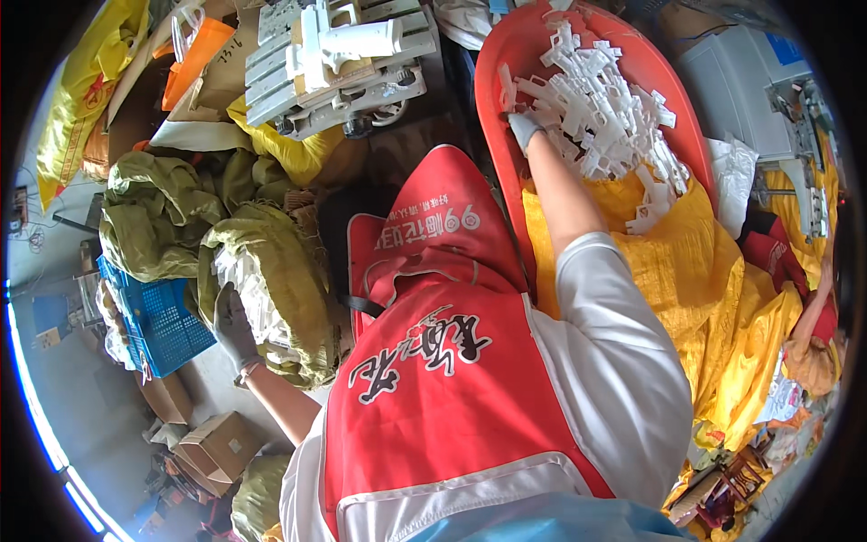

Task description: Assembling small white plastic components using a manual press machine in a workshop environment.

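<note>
In the head view, the red tub (485, 99) has a high, rounded rim, and a strip of its inner wall shows to the left of the heap of white plastic pieces (596, 104) lying in it. At the other side, the green sack (307, 280) gapes, its rolled mouth ringing more white pieces (251, 294). Grey floor (77, 388) opens out beyond it to the left.

The gloved right hand (525, 129) reaches inside the tub at the heap's left edge; whether its grip is closed on a piece, I cannot tell. The gloved left hand (237, 336) is at the left edge of the sack's mouth, beside the pieces; its grip cannot be made out either.

A yellow sack (668, 262) covers the tub's near end, under the right arm. The blue crate (167, 316) stands just left of the green sack, crowding that side. Ahead, a slatted metal stand (271, 59) carries a white gun-shaped piece (361, 42). The person's red apron (452, 397) fills the middle, between the two containers.
</note>
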### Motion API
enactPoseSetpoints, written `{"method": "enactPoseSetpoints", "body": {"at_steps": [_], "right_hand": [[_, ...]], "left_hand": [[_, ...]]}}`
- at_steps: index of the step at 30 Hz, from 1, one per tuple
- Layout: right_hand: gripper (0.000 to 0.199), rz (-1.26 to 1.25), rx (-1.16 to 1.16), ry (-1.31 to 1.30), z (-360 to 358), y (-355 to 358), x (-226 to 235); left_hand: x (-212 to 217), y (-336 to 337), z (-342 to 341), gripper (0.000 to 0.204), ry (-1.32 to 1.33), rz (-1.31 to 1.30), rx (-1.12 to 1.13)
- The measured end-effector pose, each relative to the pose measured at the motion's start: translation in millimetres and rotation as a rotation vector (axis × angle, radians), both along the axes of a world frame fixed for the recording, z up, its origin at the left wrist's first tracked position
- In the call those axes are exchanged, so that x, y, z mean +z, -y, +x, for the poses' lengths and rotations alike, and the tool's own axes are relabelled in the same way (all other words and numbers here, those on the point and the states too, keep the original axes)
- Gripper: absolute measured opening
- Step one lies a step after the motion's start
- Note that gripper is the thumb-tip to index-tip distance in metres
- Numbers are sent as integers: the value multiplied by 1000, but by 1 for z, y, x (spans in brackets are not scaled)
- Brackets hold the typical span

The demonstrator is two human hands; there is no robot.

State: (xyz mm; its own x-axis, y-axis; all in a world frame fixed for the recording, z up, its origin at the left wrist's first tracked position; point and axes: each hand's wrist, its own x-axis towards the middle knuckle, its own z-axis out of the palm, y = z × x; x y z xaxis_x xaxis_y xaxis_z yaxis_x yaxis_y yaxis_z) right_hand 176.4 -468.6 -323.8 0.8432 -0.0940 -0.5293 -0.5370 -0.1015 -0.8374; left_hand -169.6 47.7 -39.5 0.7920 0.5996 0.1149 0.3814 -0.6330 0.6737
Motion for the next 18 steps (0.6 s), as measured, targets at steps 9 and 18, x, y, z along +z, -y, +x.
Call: {"method": "enactPoseSetpoints", "body": {"at_steps": [9,18], "right_hand": [[45,-989,151,556,-55,138,70],[35,-1336,668,188,-104,53,17]], "left_hand": [[-16,-8,9,31,-13,-49,-18],[-2,32,53,28,-45,63,-186]]}}
